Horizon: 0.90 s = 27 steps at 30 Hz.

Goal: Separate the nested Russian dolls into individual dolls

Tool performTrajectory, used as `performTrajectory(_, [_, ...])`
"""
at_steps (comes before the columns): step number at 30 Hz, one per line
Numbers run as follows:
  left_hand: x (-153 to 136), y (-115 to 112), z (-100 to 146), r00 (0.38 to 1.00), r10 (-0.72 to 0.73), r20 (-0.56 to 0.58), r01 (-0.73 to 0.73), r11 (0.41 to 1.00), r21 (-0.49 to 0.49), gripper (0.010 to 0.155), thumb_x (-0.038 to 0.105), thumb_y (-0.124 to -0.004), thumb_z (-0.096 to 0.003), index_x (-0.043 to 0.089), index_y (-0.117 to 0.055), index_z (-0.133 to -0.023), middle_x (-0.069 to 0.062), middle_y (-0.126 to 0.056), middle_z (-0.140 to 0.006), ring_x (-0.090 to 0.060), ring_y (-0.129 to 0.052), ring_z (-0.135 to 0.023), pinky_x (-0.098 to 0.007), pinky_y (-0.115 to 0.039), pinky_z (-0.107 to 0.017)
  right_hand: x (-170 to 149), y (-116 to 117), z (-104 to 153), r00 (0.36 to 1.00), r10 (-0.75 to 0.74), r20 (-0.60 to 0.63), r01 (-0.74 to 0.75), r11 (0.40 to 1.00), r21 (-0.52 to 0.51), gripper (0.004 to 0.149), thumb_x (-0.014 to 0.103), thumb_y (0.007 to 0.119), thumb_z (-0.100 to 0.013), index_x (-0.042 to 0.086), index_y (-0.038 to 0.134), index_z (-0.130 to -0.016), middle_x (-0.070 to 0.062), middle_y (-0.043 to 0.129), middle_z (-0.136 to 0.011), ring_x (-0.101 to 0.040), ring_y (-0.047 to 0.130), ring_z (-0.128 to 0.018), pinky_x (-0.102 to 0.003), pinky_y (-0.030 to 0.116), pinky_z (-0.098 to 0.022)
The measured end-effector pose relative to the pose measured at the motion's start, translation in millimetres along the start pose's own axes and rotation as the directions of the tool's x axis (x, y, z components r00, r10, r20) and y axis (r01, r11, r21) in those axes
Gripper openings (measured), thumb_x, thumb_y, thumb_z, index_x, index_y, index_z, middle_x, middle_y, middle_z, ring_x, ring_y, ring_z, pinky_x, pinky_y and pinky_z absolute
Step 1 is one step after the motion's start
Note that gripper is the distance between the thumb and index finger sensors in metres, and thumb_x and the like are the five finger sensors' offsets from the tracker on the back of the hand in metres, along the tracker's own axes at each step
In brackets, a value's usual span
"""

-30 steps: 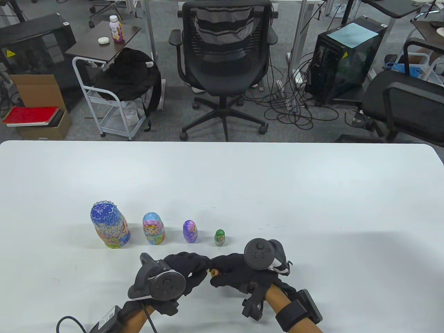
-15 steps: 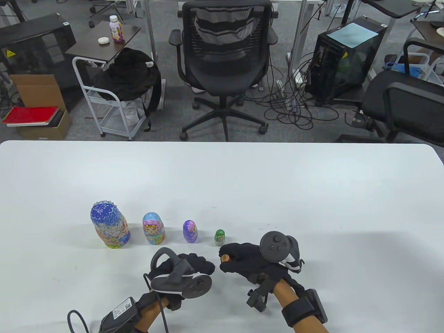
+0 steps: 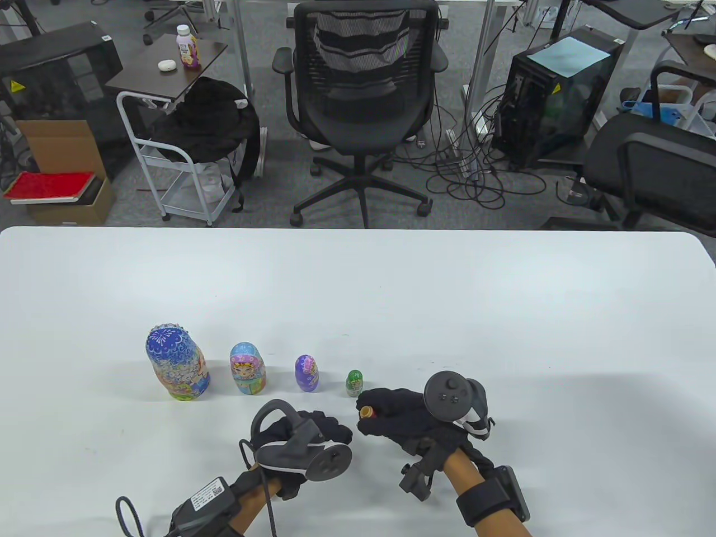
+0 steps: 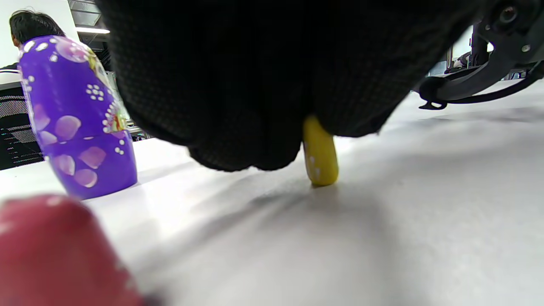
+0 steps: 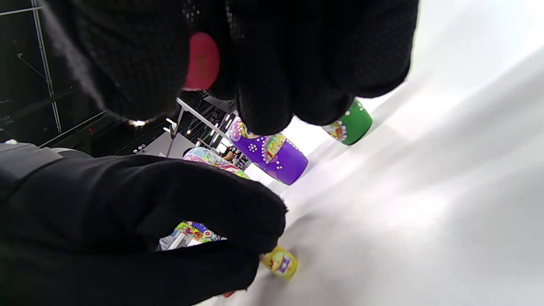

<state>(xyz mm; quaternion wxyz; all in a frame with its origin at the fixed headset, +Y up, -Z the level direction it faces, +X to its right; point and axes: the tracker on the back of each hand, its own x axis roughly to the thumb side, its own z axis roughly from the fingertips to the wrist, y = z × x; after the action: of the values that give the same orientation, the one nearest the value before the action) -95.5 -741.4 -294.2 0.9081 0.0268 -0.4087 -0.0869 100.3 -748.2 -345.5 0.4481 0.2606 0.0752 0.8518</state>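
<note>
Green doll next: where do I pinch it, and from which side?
Pinch the green doll round its upper half, from above. It stands upright on the table, small and rounded, apart from the purple doll. The right hand, holding a red piece, sits close beside it, and the left hand pinches a yellow doll nearby, so low approaches look crowded.

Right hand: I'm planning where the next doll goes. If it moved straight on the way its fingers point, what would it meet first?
The right hand, holding a small red piece, points up-left toward the green doll, which looks like the first thing met, though depth is unclear.
</note>
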Motion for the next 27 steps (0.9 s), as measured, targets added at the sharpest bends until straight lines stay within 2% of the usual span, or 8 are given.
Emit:
performTrajectory(6, [-1.0, 3.4, 2.5, 1.0, 0.002, -0.012, -0.003, 1.0, -0.011, 0.042, 0.041, -0.087, -0.0505, 0.026, -0.083, -0.09, -0.003, -0.098, -0.083, -0.022, -0.105, -0.068, -0.037, -0.092, -0.052, 0.1, 0.7, -0.1, 1.0, -0.001, 0.003, 0.001, 1.0, 0.004, 0.062, 0.043, 0.092, -0.039, 0.008, 0.082, -0.089, -0.017, 0.1, -0.075, -0.04, 0.094, -0.071, -0.049, 0.083, -0.053])
performTrajectory(12, [-10.9, 23.3, 18.0, 0.997, 0.006, -0.077, -0.001, 0.998, 0.061, 0.045, 0.042, -0.086, -0.0504, 0.025, -0.082, -0.092, -0.004, -0.097, -0.085, -0.024, -0.104, -0.069, -0.038, -0.092, -0.052, 0.4, 1.9, -0.5, 1.0, -0.005, 0.009, 0.005, 1.0, 0.009, 0.062, 0.043, 0.091, -0.04, 0.008, 0.082, -0.089, -0.017, 0.1, -0.075, -0.04, 0.094, -0.071, -0.049, 0.083, -0.053])
performTrajectory(14, [-16.9, 26.5, 26.0, 0.99, -0.029, -0.136, 0.031, 0.999, 0.013, 0.047, 0.044, -0.086, -0.0504, 0.025, -0.081, -0.093, -0.005, -0.096, -0.087, -0.025, -0.103, -0.071, -0.039, -0.091, -0.053, 0.6, 2.8, -0.4, 1.0, -0.006, 0.014, 0.006, 1.0, 0.01, 0.061, 0.043, 0.092, -0.04, 0.008, 0.082, -0.089, -0.017, 0.1, -0.075, -0.04, 0.094, -0.071, -0.049, 0.083, -0.053])
performTrajectory(16, [-24.2, 24.2, 33.8, 0.976, -0.068, -0.207, 0.053, 0.996, -0.076, 0.051, 0.048, -0.086, -0.05, 0.026, -0.079, -0.096, -0.005, -0.094, -0.09, -0.026, -0.102, -0.074, -0.039, -0.09, -0.055, 0.8, 4.3, -0.5, 1.0, -0.003, 0.016, 0.003, 1.0, 0.015, 0.062, 0.043, 0.092, -0.039, 0.008, 0.082, -0.089, -0.017, 0.101, -0.075, -0.04, 0.094, -0.071, -0.049, 0.083, -0.053])
performTrajectory(18, [-32.8, 18.2, 39.1, 0.972, -0.07, -0.223, 0.049, 0.994, -0.096, 0.053, 0.049, -0.087, -0.0489, 0.026, -0.079, -0.096, -0.006, -0.094, -0.09, -0.026, -0.102, -0.073, -0.039, -0.09, -0.055, 1.1, 7.1, -1.1, 1.0, 0.002, 0.017, -0.002, 1.0, 0.025, 0.061, 0.042, 0.092, -0.039, 0.008, 0.082, -0.089, -0.017, 0.101, -0.075, -0.04, 0.094, -0.071, -0.049, 0.083, -0.053])
performTrajectory(22, [-44.6, 3.2, 41.2, 0.965, 0.038, -0.261, -0.087, 0.98, -0.181, 0.059, 0.052, -0.088, -0.0474, 0.024, -0.077, -0.098, -0.008, -0.093, -0.091, -0.028, -0.101, -0.074, -0.041, -0.089, -0.055, 4.1, 9.5, -1.0, 1.0, 0.002, 0.027, -0.002, 0.999, 0.032, 0.061, 0.042, 0.092, -0.039, 0.008, 0.082, -0.089, -0.017, 0.1, -0.075, -0.04, 0.094, -0.071, -0.049, 0.083, -0.053])
performTrajectory(27, [-43.5, -6.2, 35.0, 0.971, -0.018, -0.238, -0.038, 0.973, -0.229, 0.056, 0.048, -0.088, -0.0477, 0.025, -0.077, -0.097, -0.005, -0.095, -0.088, -0.025, -0.103, -0.072, -0.039, -0.091, -0.054, 4.3, 9.4, -0.4, 0.999, -0.001, 0.034, 0.0, 0.999, 0.033, 0.061, 0.043, 0.091, -0.039, 0.007, 0.083, -0.089, -0.017, 0.1, -0.075, -0.04, 0.095, -0.071, -0.049, 0.083, -0.053])
